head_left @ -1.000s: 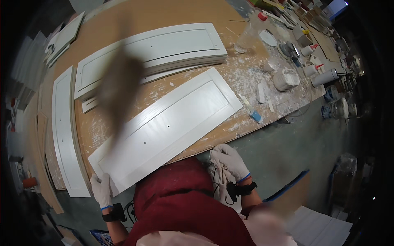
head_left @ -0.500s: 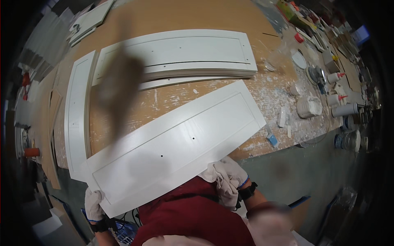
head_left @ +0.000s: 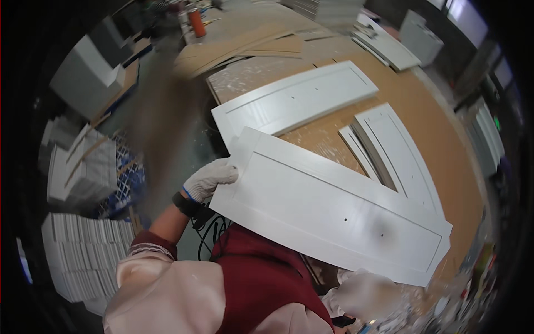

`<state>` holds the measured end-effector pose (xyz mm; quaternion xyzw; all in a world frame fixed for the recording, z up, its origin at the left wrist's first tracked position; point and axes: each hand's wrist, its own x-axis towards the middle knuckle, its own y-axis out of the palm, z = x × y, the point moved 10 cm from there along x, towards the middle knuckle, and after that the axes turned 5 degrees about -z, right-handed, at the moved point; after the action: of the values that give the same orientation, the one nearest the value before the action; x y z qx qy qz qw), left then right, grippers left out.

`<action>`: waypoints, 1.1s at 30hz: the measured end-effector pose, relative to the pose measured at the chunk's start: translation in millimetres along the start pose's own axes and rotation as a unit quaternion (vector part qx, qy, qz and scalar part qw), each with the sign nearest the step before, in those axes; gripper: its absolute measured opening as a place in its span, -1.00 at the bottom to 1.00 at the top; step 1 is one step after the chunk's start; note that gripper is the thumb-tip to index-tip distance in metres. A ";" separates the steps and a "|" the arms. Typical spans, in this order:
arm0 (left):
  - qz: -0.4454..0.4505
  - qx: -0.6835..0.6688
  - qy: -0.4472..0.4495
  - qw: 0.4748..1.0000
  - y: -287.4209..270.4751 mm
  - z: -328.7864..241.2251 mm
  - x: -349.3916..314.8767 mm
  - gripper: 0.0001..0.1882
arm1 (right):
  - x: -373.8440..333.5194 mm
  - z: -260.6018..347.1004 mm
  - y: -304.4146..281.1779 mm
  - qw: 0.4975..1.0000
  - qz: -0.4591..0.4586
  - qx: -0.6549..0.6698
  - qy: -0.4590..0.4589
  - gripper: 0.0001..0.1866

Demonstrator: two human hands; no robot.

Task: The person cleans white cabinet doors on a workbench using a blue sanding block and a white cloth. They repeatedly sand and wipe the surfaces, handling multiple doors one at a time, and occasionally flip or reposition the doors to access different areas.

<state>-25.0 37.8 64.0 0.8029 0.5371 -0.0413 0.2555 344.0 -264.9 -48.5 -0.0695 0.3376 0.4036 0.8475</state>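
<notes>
A long white panel (head_left: 311,195) with a recessed border and two small dark holes lies slantwise in front of me, partly over the table's near edge. My left hand (head_left: 211,177), in a white knitted glove, is closed on the panel's left end, thumb on top. Below the panel's near edge, toward its right end, is my gloved right hand (head_left: 370,292), largely covered by a pale blur. A crumpled whitish cloth (head_left: 332,303) hangs at it; the fingers themselves are hidden. Beyond the panel lie another white panel (head_left: 295,100) and a short stack of white panels (head_left: 397,147).
The brown worktable (head_left: 445,161) carries white paint marks. Thin brown boards (head_left: 245,50) and an orange cylinder (head_left: 196,23) sit at the far left. Stacked white panels (head_left: 92,256) stand to my left, near a blue crate (head_left: 130,167). Assorted small items crowd the lower right.
My view has swung to the left, so the table appears turned. The panel now slopes down to the right, with my left hand still on its left end.
</notes>
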 end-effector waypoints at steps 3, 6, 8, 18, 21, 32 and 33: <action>-0.019 -0.084 0.052 0.995 -28.6 11.1 -0.7 -0.37 | 40.4 49.3 48.9 0.996 0.071 -0.051 -0.032 -0.54; -0.023 -0.169 0.103 0.980 -38.6 18.0 11.8 -0.47 | 77.9 97.9 103.3 0.986 0.134 -0.077 -0.070 -0.52; -0.024 -0.202 0.127 0.971 -46.9 16.7 25.6 -0.48 | 96.8 126.6 148.3 0.978 0.166 -0.087 -0.093 -0.50; -0.119 -0.233 0.185 0.947 -90.8 0.6 54.4 -0.53 | 148.5 159.5 346.5 0.937 0.325 -0.073 -0.100 -0.42; -0.131 -0.266 0.206 0.933 -94.1 -6.6 67.8 -0.54 | 139.7 152.7 381.5 0.856 0.448 -0.150 -0.212 -0.40; -0.209 -0.121 0.157 0.958 -145.1 9.7 98.3 -0.49 | 118.9 105.6 312.3 0.943 0.328 -0.047 0.026 -0.45; -0.225 -0.070 0.146 0.961 -161.8 16.3 96.7 -0.49 | 118.3 108.1 298.1 0.953 0.301 -0.033 0.016 -0.48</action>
<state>-124.0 159.1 -42.3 0.6389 0.7368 0.0580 0.2137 234.7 50.7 5.7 0.0009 0.3426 0.6500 0.6783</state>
